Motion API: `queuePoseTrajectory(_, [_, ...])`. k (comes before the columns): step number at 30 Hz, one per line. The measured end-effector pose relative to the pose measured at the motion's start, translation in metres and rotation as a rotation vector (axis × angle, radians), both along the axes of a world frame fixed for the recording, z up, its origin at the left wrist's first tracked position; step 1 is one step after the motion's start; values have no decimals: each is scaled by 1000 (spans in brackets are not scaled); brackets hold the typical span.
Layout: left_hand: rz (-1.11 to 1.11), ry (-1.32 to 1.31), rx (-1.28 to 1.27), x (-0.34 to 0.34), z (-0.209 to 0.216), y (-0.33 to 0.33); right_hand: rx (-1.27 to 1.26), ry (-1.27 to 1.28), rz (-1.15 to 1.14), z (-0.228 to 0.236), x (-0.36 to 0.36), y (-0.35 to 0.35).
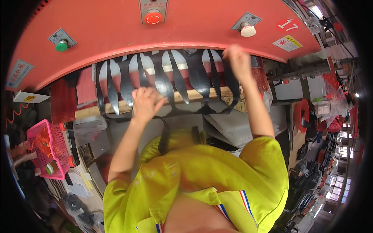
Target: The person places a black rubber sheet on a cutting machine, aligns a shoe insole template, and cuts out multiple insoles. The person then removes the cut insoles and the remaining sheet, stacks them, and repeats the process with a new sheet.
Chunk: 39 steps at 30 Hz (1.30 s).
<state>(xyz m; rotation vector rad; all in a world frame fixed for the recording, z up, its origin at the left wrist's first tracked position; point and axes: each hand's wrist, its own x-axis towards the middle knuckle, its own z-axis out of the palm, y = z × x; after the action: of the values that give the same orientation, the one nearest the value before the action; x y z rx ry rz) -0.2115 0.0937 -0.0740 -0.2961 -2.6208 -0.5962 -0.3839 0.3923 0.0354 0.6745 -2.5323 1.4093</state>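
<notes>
A black sheet (161,83) with long, tapered cut-outs lies across the red machine's bed, its near edge hanging over a wooden strip (180,96). My left hand (144,104) is over the left-middle part of the sheet, thumb apart and fingers reaching forward; whether it touches the sheet I cannot tell. My right hand (237,62) is raised by the sheet's far right corner, close under the machine's front. Motion smears its fingers, and I cannot see whether anything is in them.
The red machine head (194,33) spans the far side, with a red button (153,17), a green button (61,46) and a whitish knob (248,30). A pink basket (58,151) stands at the left. Pale sheets (233,128) lie below the bed at right.
</notes>
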Motion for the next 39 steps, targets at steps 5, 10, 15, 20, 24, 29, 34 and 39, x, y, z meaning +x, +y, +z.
queuePoseTrajectory(5, [19,-16,-25,-21,3,0,815,136,-87,-88,65,-15])
queuePoseTrajectory(10, [100,-59,-114,-16,7,7,687,252,-153,-110,70,-11])
queuePoseTrajectory(15, [83,-66,-98,3,4,11,759,205,-160,-104,93,-8])
queuePoseTrajectory(20, [-8,-125,-103,65,16,22,899,-149,77,-52,141,12])
queuePoseTrajectory(24, [-203,-298,-337,104,45,35,719,-134,-49,-17,132,5])
queuePoseTrajectory(29, [-150,-52,189,114,68,54,601,-18,36,-57,137,-65])
queuePoseTrajectory(34, [-89,-18,858,122,61,100,505,5,59,-69,187,-53])
queuePoseTrajectory(39, [37,-75,1114,151,38,136,488,-60,86,-63,222,-44])
